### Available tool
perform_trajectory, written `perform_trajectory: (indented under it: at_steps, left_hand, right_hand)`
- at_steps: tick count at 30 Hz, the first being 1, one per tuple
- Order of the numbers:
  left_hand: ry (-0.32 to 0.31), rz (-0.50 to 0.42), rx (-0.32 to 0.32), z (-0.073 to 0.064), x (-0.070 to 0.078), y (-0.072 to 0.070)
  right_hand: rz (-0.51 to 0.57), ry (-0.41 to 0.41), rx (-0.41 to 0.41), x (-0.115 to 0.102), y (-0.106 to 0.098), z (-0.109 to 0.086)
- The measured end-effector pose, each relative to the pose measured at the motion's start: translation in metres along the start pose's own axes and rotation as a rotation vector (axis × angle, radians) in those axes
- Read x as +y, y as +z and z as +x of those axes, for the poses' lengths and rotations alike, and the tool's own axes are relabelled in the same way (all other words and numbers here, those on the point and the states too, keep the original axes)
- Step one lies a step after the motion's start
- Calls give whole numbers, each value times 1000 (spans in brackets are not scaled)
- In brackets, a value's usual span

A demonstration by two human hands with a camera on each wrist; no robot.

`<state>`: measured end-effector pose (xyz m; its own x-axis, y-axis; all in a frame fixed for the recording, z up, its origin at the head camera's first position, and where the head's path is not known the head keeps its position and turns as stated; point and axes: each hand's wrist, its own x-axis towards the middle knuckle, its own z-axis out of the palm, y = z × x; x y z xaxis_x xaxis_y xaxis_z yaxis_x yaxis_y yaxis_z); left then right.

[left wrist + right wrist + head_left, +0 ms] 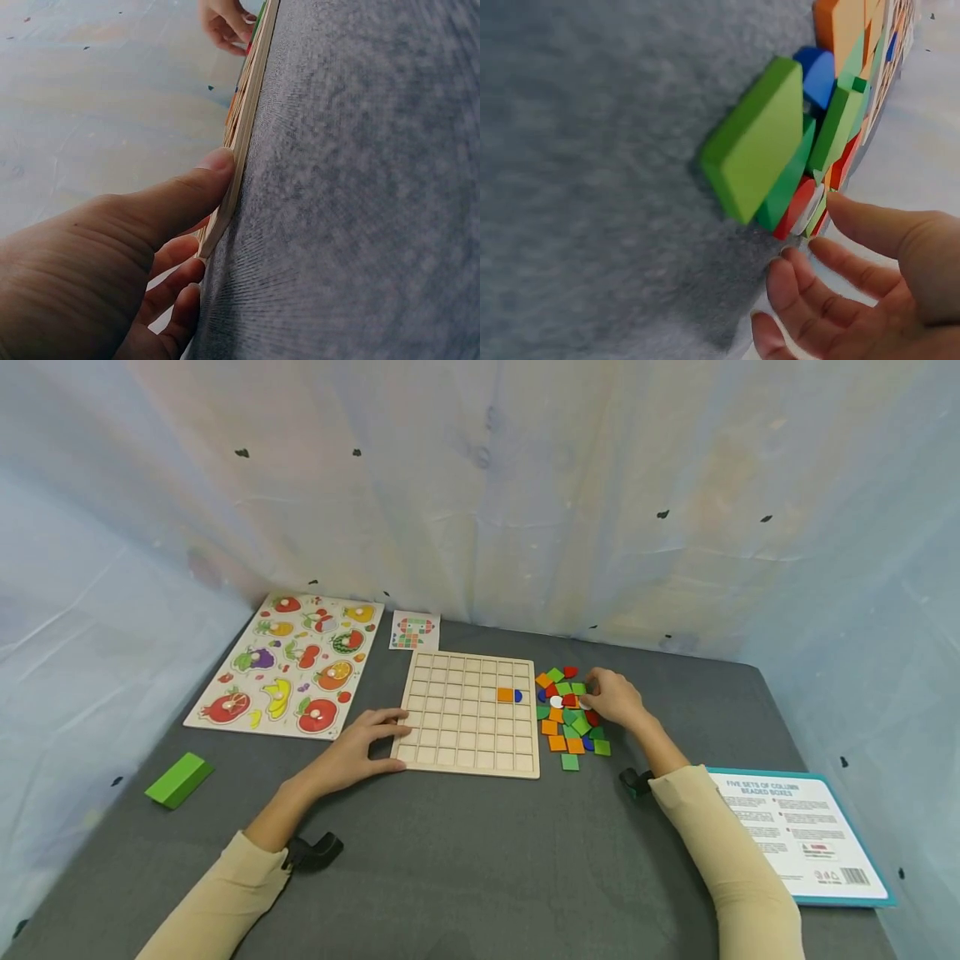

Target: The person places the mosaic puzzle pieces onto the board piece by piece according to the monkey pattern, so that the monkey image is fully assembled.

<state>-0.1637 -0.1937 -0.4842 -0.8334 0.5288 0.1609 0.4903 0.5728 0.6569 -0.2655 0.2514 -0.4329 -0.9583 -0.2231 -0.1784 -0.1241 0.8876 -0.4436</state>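
A pale wooden grid board (465, 710) lies on the dark cloth. My left hand (365, 745) holds its near left corner, thumb on the front edge (240, 161) and fingers at the left side. An orange square (506, 695) and a blue half-circle (518, 697) sit side by side in the grid's right part. To the board's right is a loose pile of coloured tiles, with orange squares (557, 742), green ones (582, 725) and a white disc (556, 702). My right hand (617, 697) reaches over the pile's right side, thumb and fingertips apart beside a white piece (807, 214).
A fruit puzzle board (281, 664) lies at the left, with a small pattern card (415, 631) behind the grid. A green block (179, 780) rests at the near left. Under the right forearm is a flat teal-edged box (806, 835). Pale sheeting (480, 502) hangs around the table.
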Motion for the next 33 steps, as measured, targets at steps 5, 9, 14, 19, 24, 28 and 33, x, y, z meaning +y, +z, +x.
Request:
perform_trajectory:
  at_steps: [5, 9, 14, 19, 24, 28, 33]
  left_hand:
    - [-6, -2, -5, 1, 0, 1]
    - [-12, 6, -12, 1, 0, 1]
    - [-8, 11, -12, 1, 1, 0]
    - [-1, 9, 0, 0, 2, -2]
    - [0, 5, 0, 0, 1, -1]
    - [0, 11, -3, 0, 0, 1]
    - [-3, 7, 6, 1, 0, 2]
  right_hand:
    - [23, 7, -51, -1, 0, 11]
    - [43, 15, -75, 0, -2, 14]
    - [30, 32, -81, -2, -3, 18]
    - [12, 70, -22, -8, -5, 34]
    - [30, 149, 40, -11, -4, 51]
    - [98, 162, 35, -14, -1, 57]
    - [152, 163, 42, -18, 4, 63]
